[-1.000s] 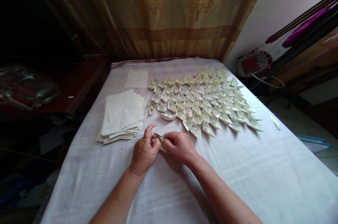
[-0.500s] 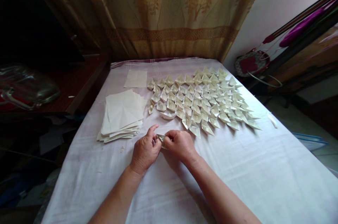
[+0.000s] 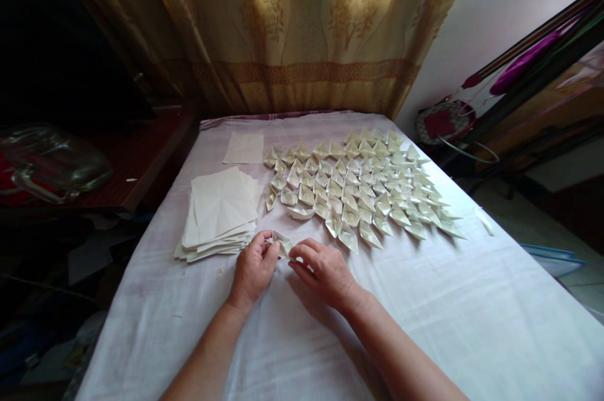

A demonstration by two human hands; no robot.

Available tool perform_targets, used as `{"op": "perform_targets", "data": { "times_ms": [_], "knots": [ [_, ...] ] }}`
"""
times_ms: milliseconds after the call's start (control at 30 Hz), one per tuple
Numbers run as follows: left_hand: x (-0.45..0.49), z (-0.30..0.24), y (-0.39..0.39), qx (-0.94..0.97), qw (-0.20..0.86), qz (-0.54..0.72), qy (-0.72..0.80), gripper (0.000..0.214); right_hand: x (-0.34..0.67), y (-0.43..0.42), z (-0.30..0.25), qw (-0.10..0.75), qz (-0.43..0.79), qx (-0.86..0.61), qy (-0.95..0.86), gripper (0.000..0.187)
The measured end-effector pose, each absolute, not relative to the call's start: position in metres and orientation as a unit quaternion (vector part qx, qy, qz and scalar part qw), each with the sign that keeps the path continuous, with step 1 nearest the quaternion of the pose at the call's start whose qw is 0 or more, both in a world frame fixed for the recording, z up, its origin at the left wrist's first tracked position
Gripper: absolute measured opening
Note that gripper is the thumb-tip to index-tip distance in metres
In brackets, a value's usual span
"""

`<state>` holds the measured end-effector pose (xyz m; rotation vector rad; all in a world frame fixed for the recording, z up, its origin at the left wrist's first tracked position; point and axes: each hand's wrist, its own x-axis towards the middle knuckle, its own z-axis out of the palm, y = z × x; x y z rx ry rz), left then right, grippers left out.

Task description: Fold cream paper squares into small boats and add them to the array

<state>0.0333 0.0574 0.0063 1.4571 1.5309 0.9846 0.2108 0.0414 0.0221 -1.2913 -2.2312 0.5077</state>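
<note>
A small folded paper boat (image 3: 283, 243) is held between my two hands, low over the white cloth. My left hand (image 3: 255, 267) pinches its left end between thumb and fingers. At its right end, my right hand (image 3: 323, 269) grips the paper with the fingertips. Just beyond my hands, many similar paper boats (image 3: 350, 215) stand in close rows. A stack of square paper sheets (image 3: 219, 206) lies to the left of them, its top sheet creased. One single paper sheet (image 3: 243, 148) lies flat behind the stack.
The table is covered with a white cloth (image 3: 425, 319). A patterned yellow curtain (image 3: 302, 29) hangs behind it. On the left stands a dark red wooden table (image 3: 155, 162) with a clear plastic-looking bag (image 3: 56, 165). A round patterned bag (image 3: 446, 121) is at the right.
The paper boat has come further into view and looks more opened out. My right fingers have loosened from a tight fist to a fingertip grip. The camera view has shifted slightly.
</note>
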Motion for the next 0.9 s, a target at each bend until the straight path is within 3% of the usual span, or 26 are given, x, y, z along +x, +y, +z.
{"op": "perform_targets", "data": {
  "times_ms": [167, 367, 667, 900],
  "knots": [
    [0.03, 0.007, 0.056, 0.531, 0.456, 0.422, 0.577, 0.047, 0.204, 0.063, 0.022, 0.31, 0.179, -0.525, -0.772, 0.009],
    [0.028, 0.008, 0.053, 0.471, 0.491, 0.472, 0.561, 0.046, 0.196, 0.097, 0.04, 0.31, 0.15, -0.545, -0.764, 0.015],
    [0.022, 0.007, 0.059, 0.406, 0.515, 0.541, 0.527, 0.045, 0.16, 0.186, 0.068, 0.147, -0.014, -0.575, -0.805, 0.029],
    [0.022, 0.004, 0.06, 0.407, 0.527, 0.535, 0.521, 0.045, 0.143, 0.217, 0.058, 0.105, -0.019, -0.561, -0.821, 0.031]
  ]
}}
